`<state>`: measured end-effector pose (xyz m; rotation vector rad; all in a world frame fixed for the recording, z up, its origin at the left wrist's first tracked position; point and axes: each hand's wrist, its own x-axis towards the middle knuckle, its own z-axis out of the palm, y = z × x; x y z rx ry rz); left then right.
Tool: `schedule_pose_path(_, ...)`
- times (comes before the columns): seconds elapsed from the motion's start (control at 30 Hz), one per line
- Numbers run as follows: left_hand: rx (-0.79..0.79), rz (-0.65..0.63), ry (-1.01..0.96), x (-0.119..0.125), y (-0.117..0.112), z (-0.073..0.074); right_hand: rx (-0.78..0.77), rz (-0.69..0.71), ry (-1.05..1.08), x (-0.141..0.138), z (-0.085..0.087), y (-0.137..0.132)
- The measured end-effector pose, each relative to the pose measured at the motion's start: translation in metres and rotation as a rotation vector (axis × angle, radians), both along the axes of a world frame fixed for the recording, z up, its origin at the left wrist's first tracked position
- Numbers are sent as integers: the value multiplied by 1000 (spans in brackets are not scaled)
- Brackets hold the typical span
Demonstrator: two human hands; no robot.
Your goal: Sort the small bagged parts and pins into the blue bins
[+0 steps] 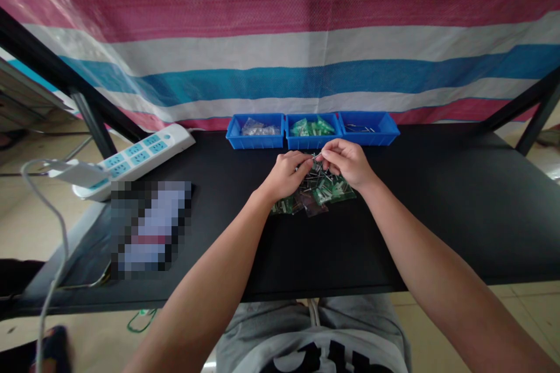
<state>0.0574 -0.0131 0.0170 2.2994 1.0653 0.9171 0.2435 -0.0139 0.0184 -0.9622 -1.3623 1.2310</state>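
My left hand point(286, 175) and my right hand point(350, 164) meet above a loose pile of metal screws point(311, 178) in the middle of the black table. Between the fingertips of both hands is a thin silvery screw point(317, 156). The right thumb and forefinger pinch one end, while the left fingers are closed at the other. A small glint also shows by the left fingers, too small to name. Beside the pile lie a green-tinted clear bag point(335, 189) of small parts and a pinkish clear bag point(314, 204). My left hand partly covers another green bag point(283, 206).
Behind the pile stand three blue bins: the left bin point(256, 141) holds clear bags, the middle bin point(310, 142) green bags, the right bin point(376, 139) a few screws. A power strip point(135, 157) and a blurred-out phone-like object point(155, 224) lie left. A striped sheet point(280, 52) hangs behind.
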Motion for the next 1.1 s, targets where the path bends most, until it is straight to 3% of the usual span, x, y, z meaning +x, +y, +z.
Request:
schedule_pose_path(0.17, 0, 68, -18, 0, 1, -1, -27, -2, 31, 0, -1, 2)
schedule_pose_path(0.47, 24, 216, -22, -2, 1, -1, 77, -80, -192, 2, -5, 3)
schedule_pose_path(0.83, -29, 126, -134, -2, 0, -1, 124, -123, -191, 5, -3, 3)
schedule_pose_path(1.1, -49, 212, -192, -1, 1, -4, 68, -58, -115, 1, 0, 0)
